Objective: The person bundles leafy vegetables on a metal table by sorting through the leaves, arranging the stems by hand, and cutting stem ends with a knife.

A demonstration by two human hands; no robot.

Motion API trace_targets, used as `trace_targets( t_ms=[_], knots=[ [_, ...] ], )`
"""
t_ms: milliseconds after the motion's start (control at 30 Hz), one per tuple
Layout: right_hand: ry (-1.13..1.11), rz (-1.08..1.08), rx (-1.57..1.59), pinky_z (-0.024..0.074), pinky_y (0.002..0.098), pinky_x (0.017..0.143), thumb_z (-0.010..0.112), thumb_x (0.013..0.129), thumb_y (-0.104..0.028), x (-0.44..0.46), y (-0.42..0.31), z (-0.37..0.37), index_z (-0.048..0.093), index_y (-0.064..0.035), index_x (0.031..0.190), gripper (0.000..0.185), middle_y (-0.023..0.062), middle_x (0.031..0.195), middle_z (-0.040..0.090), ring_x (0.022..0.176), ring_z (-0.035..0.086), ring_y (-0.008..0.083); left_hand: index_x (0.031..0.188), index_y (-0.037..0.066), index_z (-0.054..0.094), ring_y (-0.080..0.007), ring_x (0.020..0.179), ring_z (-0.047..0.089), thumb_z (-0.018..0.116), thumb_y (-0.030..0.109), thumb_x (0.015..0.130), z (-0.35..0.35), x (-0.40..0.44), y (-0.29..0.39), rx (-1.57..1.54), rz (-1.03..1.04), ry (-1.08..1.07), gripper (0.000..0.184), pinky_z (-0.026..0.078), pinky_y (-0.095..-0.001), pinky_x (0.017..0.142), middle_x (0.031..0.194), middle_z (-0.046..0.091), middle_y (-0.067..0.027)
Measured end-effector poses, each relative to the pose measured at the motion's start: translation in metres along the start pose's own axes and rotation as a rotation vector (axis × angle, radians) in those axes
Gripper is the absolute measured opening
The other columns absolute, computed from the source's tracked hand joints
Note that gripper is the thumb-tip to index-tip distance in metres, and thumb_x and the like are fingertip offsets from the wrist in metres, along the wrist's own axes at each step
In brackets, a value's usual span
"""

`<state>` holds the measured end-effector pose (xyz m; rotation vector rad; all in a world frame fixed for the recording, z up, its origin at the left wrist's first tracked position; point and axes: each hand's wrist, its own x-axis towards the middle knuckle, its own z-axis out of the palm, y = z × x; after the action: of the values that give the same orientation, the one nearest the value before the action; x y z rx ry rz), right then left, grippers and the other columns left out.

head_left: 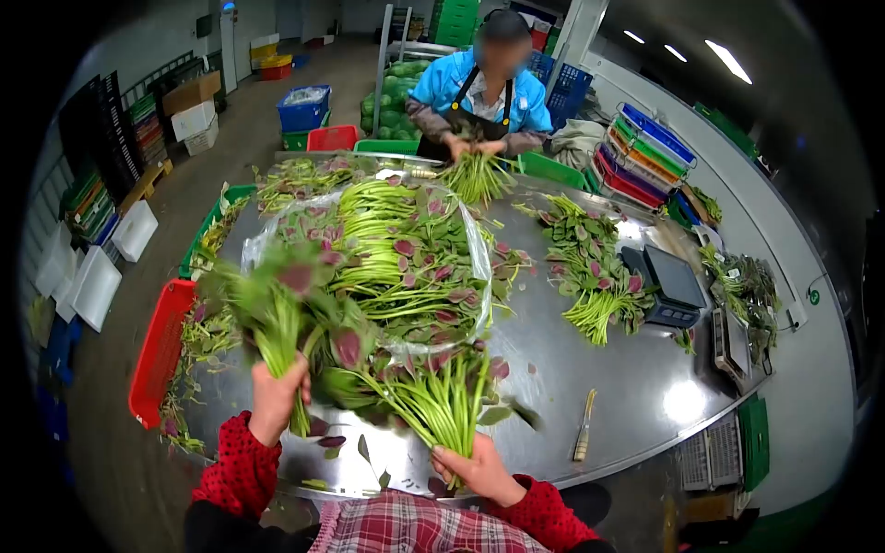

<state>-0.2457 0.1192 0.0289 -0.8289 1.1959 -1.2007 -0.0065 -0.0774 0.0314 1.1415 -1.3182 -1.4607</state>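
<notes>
My left hand point(279, 398) is closed round the stems of a bunch of leafy greens point(277, 327), raised over the table's left side; its leaves are blurred by motion. My right hand point(477, 465) grips the stem ends of a second bunch of greens point(441, 396), whose purple-green leaves point away from me to the upper left. Just beyond both hands, a large heap of the same greens point(392, 221) lies in a clear plastic bag point(481, 253). Loose leaves point(364, 449) are scattered on the metal table point(539, 405) near my hands.
A knife point(584, 429) lies to the right. More bunches point(599, 267) lie beside a scale point(673, 286). A red crate point(159, 355) stands at the left edge. Across the table, a person in a blue jacket point(530, 101) holds greens point(477, 178).
</notes>
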Motion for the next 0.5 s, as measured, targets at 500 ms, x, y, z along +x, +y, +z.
trace_targets(
  t_ms=[500],
  knots=[
    [0.106, 0.013, 0.096, 0.0439, 0.0247, 0.051, 0.056, 0.092, -0.013, 0.012, -0.003, -0.008, 0.055, -0.0009, 0.092, 0.012, 0.0042, 0.068, 0.056, 0.055, 0.052, 0.0112, 0.086, 0.002, 0.057, -0.0133, 0.046, 0.051, 0.06, 0.01, 0.088, 0.026, -0.009, 0.002, -0.215, -0.117, 0.046, 0.009, 0.043, -0.0265, 0.043, 0.062, 0.055, -0.0048]
  ],
)
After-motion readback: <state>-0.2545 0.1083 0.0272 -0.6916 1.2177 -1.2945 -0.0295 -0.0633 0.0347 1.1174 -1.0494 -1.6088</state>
